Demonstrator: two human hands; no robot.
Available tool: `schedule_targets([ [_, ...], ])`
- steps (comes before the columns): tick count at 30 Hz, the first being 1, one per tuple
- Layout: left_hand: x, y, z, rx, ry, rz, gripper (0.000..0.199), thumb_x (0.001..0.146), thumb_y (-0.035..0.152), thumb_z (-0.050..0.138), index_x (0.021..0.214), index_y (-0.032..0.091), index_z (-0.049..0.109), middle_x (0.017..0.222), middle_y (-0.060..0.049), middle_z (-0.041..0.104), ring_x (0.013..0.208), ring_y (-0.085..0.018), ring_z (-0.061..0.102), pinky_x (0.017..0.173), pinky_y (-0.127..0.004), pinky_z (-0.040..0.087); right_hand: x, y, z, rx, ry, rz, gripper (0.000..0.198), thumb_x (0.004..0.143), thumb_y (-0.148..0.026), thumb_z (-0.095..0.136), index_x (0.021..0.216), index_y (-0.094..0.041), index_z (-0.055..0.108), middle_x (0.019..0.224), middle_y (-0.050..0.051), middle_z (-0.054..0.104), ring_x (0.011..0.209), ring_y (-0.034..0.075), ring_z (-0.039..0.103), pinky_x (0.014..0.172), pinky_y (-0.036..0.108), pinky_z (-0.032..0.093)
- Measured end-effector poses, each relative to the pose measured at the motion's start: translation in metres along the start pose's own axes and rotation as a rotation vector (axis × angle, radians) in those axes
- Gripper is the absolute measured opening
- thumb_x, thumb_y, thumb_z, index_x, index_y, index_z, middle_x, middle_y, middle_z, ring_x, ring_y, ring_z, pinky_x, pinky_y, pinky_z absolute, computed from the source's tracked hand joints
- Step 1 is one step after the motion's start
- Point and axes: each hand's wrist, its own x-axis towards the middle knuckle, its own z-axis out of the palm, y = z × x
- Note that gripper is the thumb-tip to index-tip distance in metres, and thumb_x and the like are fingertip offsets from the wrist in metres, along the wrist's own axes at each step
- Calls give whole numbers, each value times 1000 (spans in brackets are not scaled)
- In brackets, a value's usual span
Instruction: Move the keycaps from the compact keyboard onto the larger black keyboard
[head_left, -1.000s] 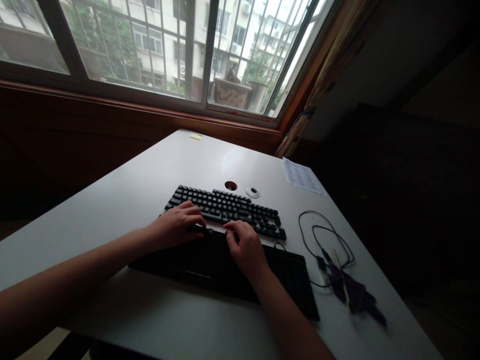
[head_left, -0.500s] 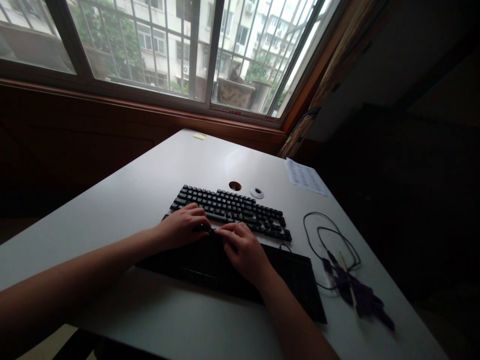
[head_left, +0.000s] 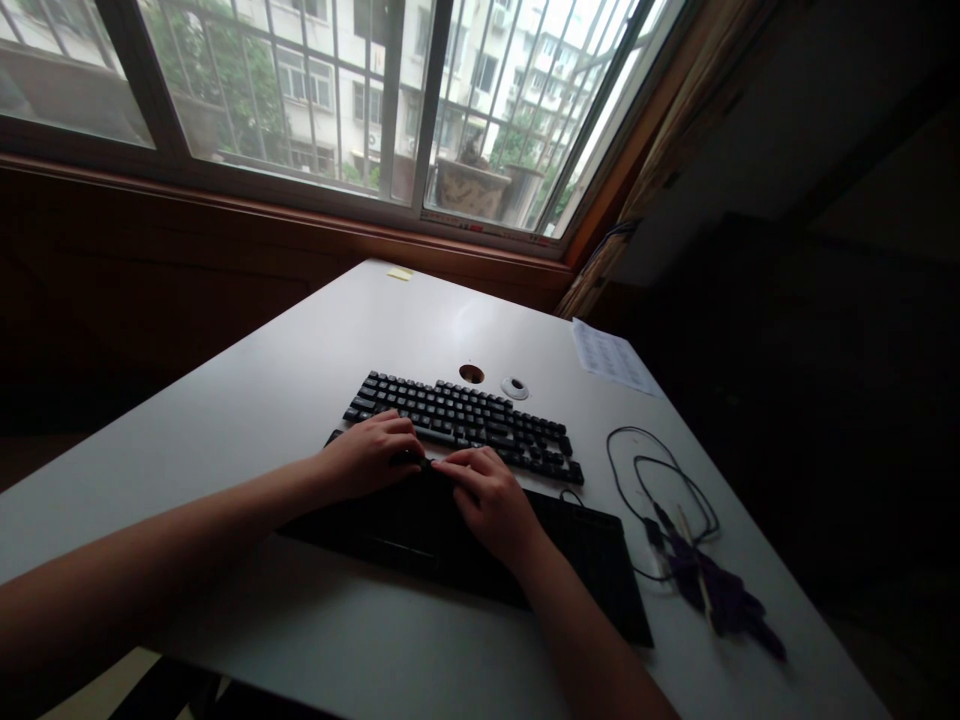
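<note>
My left hand (head_left: 375, 452) has its fingers curled at the far edge of a wide black keyboard base (head_left: 592, 555). Facing it, my right hand (head_left: 491, 495) is closed, thumb and fingers drawn together, its fingertips almost meeting the left ones. A small dark piece (head_left: 426, 464) shows between the two hands; its kind is too dark to make out. Just beyond the base, black keycaps (head_left: 465, 410) lie in rows in a keyboard's layout, with white tabletop showing between some of them. My hands and the shade hide much of the base's surface.
On the white desk (head_left: 247, 400), a black cable (head_left: 679, 470) loops at the right beside a dark purple cloth-like item (head_left: 724, 590) with a thin pale stick (head_left: 705, 580) across it. Behind the keycaps are a round desk hole (head_left: 471, 373), a white ring (head_left: 515, 388) and a printed sheet (head_left: 613, 355).
The view has shifted very slightly. Both hands stay at the base's far edge in nearly the same pose, and the keycaps lie as before.
</note>
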Motion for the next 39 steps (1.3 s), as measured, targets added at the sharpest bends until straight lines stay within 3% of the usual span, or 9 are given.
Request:
schedule_targets([
  [17,0,-1,1,-4,10,-4,9,91,28,67,95,21,69,93,-4,64,90,-20,55,80,-32,46,-2,0,-1,-13,-21,2,47,87,-4,55,126,-27,68,109,7,68,101,24,56,93,46,52],
  [27,2,3,0,4,22,-10,8,87,25,68,93,20,69,92,-4,65,89,-21,56,79,-32,47,-1,-1,-2,-14,3,21,48,93,-8,50,136,-26,57,111,7,68,101,24,59,93,43,52],
  [39,1,5,3,26,-3,-36,9,88,25,66,95,20,65,94,-4,62,93,-22,54,80,-33,46,-2,0,-2,-26,-8,38,37,94,-10,51,127,-25,59,110,7,67,102,25,59,93,44,52],
])
